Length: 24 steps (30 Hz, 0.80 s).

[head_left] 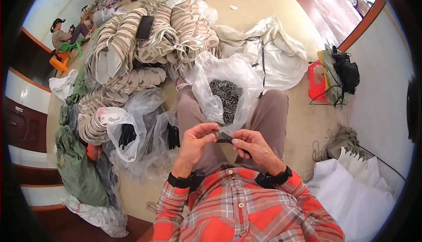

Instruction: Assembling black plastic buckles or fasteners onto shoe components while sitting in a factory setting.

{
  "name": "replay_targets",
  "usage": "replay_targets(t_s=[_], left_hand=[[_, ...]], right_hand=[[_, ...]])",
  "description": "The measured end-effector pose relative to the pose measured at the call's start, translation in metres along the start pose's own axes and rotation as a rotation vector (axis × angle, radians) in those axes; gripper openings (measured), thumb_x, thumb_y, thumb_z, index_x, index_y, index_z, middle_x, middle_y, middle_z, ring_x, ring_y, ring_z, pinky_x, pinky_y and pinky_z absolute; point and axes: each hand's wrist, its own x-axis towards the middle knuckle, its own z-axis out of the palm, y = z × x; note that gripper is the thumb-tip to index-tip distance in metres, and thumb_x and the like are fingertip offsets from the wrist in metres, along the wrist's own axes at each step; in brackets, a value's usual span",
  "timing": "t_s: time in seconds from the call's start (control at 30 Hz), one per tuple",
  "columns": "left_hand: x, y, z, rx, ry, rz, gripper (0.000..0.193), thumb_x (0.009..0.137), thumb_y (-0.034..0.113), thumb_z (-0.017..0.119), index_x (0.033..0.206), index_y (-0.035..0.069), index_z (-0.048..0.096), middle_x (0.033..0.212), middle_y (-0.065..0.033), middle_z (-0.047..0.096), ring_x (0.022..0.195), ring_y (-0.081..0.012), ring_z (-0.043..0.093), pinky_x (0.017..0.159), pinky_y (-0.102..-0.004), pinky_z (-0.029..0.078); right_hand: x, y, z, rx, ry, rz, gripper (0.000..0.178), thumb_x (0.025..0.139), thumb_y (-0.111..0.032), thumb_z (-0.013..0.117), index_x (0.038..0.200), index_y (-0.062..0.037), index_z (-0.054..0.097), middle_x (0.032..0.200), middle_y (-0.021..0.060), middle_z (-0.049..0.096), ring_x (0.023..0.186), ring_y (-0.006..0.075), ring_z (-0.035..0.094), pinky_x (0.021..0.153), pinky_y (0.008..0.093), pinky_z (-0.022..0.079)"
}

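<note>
Red-and-grey plaid shirt (211, 211) with pale round buttons (241, 205), dull brown trousers (273, 119), chunky black wristbands (179, 182)

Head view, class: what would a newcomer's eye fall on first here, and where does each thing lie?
Probably the big heap of pale shoe parts at upper left, with a dark phone on it. Next, the clear bag of dark metal bits in front of the knees. Then, below it, the left hand and right hand, with a black strip in the right.

Left hand (194, 145), right hand (256, 148) — close together, both apparently pinching
</note>
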Motion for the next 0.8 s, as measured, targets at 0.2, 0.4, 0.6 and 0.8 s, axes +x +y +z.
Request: replay_targets(t_s=[0.2, 0.4, 0.6, 0.8], left_hand=[[-0.005, -0.002, 0.001, -0.053, -0.075, 0.018, 0.026, 0.077, -0.003, 0.061, 0.103, -0.004, 0.057, 0.098, -0.0120, 0.062, 0.083, -0.0156, 0.059, 0.075, -0.0283, 0.049], [-0.009, -0.004, 0.003, -0.033, -0.111, -0.034, 0.025, 0.076, -0.003, 0.063, 0.101, -0.004, 0.059, 0.098, -0.0119, 0.063, 0.083, -0.0154, 0.060, 0.073, -0.0278, 0.049], [-0.013, 0.000, 0.008, 0.147, -0.174, -0.082, 0.024, 0.077, -0.003, 0.063, 0.101, -0.003, 0.061, 0.096, -0.0083, 0.062, 0.081, -0.0132, 0.061, 0.074, -0.0244, 0.050], [-0.011, -0.003, 0.015, 0.149, -0.220, -0.103, 0.024, 0.075, -0.005, 0.063, 0.099, -0.003, 0.061, 0.100, -0.0077, 0.059, 0.082, -0.0132, 0.059, 0.074, -0.0241, 0.048]], right_hand=[[-0.002, -0.006, 0.003, 0.048, -0.084, 0.024, 0.021, 0.086, -0.011, 0.059, 0.103, 0.0007, 0.058, 0.071, 0.0030, 0.059, 0.052, 0.0037, 0.048, 0.042, 0.0168, 0.036], [-0.008, -0.006, 0.002, 0.001, -0.080, 0.046, 0.022, 0.087, -0.009, 0.057, 0.105, 0.0018, 0.057, 0.072, 0.0012, 0.055, 0.052, 0.0034, 0.042, 0.044, 0.0174, 0.031], [-0.006, -0.006, 0.007, -0.030, -0.112, 0.058, 0.020, 0.087, -0.009, 0.056, 0.104, 0.0005, 0.054, 0.072, 0.0025, 0.057, 0.053, 0.0036, 0.044, 0.044, 0.0169, 0.032], [0.004, -0.012, 0.010, -0.010, -0.116, 0.021, 0.024, 0.086, -0.007, 0.057, 0.103, -0.0038, 0.041, 0.072, 0.0067, 0.059, 0.051, 0.0055, 0.046, 0.044, 0.0177, 0.033]])
